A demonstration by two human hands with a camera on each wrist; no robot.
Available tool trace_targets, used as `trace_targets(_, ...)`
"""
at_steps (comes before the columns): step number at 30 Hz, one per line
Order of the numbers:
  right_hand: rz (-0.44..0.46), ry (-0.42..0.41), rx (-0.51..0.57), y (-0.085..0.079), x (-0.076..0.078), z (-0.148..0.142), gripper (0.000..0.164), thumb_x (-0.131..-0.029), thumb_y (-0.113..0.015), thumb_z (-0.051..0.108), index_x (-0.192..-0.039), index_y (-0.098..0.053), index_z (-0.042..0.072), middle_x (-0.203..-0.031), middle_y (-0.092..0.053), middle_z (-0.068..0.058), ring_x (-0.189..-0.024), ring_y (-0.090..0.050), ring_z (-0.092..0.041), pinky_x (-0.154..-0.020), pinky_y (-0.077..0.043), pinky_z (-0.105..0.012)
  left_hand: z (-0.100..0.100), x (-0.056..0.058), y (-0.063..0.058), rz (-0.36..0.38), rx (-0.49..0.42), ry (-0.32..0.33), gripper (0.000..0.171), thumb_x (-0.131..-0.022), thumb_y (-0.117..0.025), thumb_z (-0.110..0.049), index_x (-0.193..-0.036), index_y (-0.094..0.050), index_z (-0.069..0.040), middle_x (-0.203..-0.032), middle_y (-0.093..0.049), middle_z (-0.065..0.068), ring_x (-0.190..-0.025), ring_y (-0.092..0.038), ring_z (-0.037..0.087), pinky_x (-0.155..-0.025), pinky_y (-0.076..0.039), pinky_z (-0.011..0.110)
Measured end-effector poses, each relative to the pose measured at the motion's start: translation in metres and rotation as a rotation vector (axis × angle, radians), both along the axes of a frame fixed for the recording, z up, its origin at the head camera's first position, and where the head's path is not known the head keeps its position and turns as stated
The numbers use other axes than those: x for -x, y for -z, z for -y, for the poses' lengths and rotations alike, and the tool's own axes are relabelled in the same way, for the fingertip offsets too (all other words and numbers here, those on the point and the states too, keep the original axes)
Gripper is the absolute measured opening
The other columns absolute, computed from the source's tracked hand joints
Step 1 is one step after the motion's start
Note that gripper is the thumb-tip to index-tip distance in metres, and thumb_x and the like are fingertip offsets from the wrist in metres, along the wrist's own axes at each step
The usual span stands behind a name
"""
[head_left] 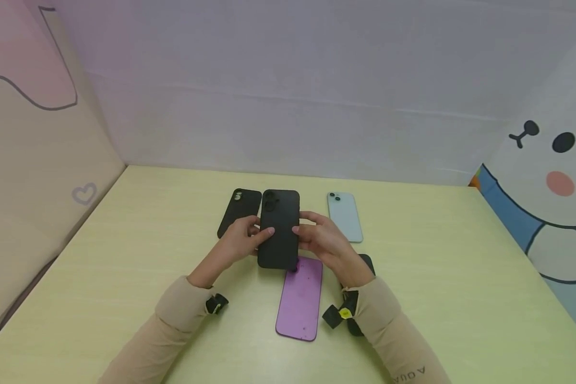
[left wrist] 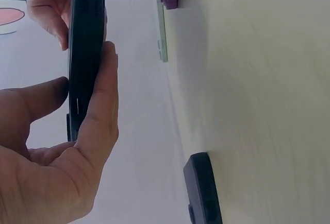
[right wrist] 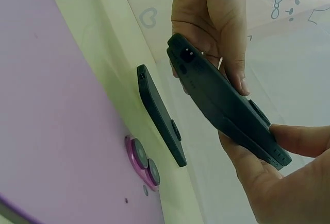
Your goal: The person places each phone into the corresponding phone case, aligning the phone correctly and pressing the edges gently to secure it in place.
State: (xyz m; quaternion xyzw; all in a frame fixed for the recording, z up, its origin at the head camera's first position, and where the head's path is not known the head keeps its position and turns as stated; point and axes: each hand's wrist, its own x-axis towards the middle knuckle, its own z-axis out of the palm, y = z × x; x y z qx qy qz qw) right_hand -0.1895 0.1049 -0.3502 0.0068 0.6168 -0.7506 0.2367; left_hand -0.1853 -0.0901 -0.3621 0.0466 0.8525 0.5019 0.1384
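Above the middle of the table, both hands hold a black phone (head_left: 280, 234) upright, its back and camera bump turned to the head camera. My left hand (head_left: 240, 239) grips the left edge, thumb on the back and fingers behind. On the opposite edge, my right hand (head_left: 327, 240) pinches it between thumb and fingers. Two dark layers show along the edge of the held phone (right wrist: 221, 100) in the right wrist view, like a phone in a case. Directly below lies a purple phone (head_left: 300, 304), its top end partly hidden by the black one.
Behind the left hand, another black phone or case (head_left: 237, 209) lies on the table (head_left: 437, 256). A light blue phone (head_left: 346, 217) lies at the back right. Under the right forearm is a further dark phone-shaped thing (head_left: 355, 327), mostly covered. Printed cloth walls (head_left: 293, 106) enclose the table.
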Motion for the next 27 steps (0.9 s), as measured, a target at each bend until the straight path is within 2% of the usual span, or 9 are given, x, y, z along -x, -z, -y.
trace_targets(4,0.002,-0.009,-0.005,0.0003,0.0009,0.0,0.049,-0.089,-0.046,-0.003,-0.136,-0.034,0.002,-0.115,-0.059,-0.015,-0.09,-0.062,-0.015,-0.08,-0.05,-0.029,-0.0009,-0.0005,-0.0003,0.016,-0.016,0.003,0.038,-0.09,-0.057,-0.024,-0.116,-0.049,0.002,-0.103,-0.065,0.02,-0.075,-0.068,0.019,-0.064,-0.055,0.03)
trace_targets(10,-0.007,-0.035,-0.004,0.0005,0.0016,-0.0003,0.05,-0.09,-0.045,-0.002,-0.138,-0.031,0.003,-0.132,-0.047,-0.024,-0.099,-0.06,-0.017,-0.087,-0.048,-0.033,-0.0017,-0.0004,-0.0009,0.021,-0.03,-0.02,0.035,-0.089,-0.059,-0.022,-0.113,-0.051,0.002,-0.097,-0.065,0.018,-0.072,-0.066,0.016,-0.064,-0.055,0.03)
trace_targets(16,-0.002,-0.038,-0.017,0.0007,0.0015,0.0004,0.048,-0.09,-0.046,-0.002,-0.136,-0.033,0.0,-0.134,-0.045,-0.025,-0.098,-0.06,-0.016,-0.085,-0.049,-0.031,-0.002,0.0004,0.0014,0.029,-0.053,-0.034,0.034,-0.089,-0.059,-0.021,-0.112,-0.052,0.003,-0.099,-0.065,0.018,-0.074,-0.066,0.016,-0.064,-0.055,0.029)
trace_targets(21,-0.033,-0.067,-0.049,0.0017,0.0014,0.0011,0.047,-0.089,-0.046,-0.004,-0.133,-0.034,-0.006,-0.136,-0.043,-0.025,-0.105,-0.058,-0.016,-0.09,-0.048,-0.029,-0.0021,0.0007,0.0015,0.031,-0.063,-0.041,0.033,-0.09,-0.058,-0.019,-0.112,-0.051,0.005,-0.1,-0.065,0.021,-0.076,-0.067,0.018,-0.066,-0.055,0.029)
trace_targets(27,-0.045,-0.093,-0.089,0.0039,-0.001,0.0038,0.053,-0.085,-0.049,-0.008,-0.134,-0.035,0.003,-0.133,-0.046,-0.024,-0.106,-0.056,-0.017,-0.096,-0.041,-0.034,-0.0028,0.001,0.0014,0.029,-0.079,-0.054,0.032,-0.09,-0.058,-0.016,-0.111,-0.05,0.007,-0.098,-0.065,0.02,-0.075,-0.066,0.015,-0.066,-0.055,0.029)
